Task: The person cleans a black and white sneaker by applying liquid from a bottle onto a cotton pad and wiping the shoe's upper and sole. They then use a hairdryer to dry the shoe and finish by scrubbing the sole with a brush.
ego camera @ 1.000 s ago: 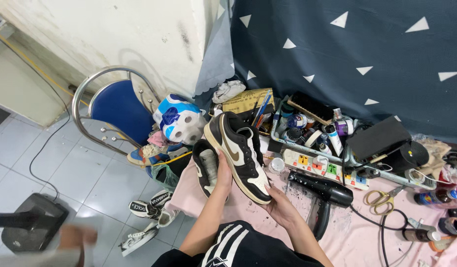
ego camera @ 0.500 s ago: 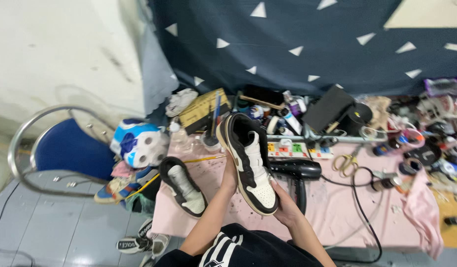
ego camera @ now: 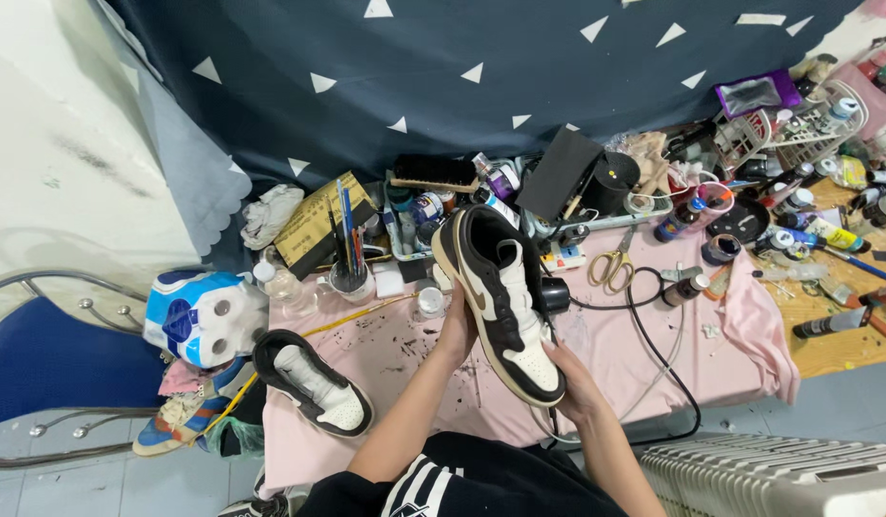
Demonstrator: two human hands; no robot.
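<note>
Hands [ego camera: 515, 349]: one sneaker [ego camera: 500, 299]; second sneaker [ego camera: 314, 381] apart.

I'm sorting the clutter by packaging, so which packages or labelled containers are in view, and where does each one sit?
Toilet-roll pack: left of the table, bulky soft plastic, blue and white.
Cardboard box: back left of the table, flat, tan with dark print.
Pouch: top right against the backdrop, purple edge, clear front.
Labelled bottles: behind the sneaker that both hands hold, small, mixed colours.

Probably a shoe-repair workshop: paints [ego camera: 426, 207], brushes [ego camera: 347, 228], scissors [ego camera: 611, 268].
</note>
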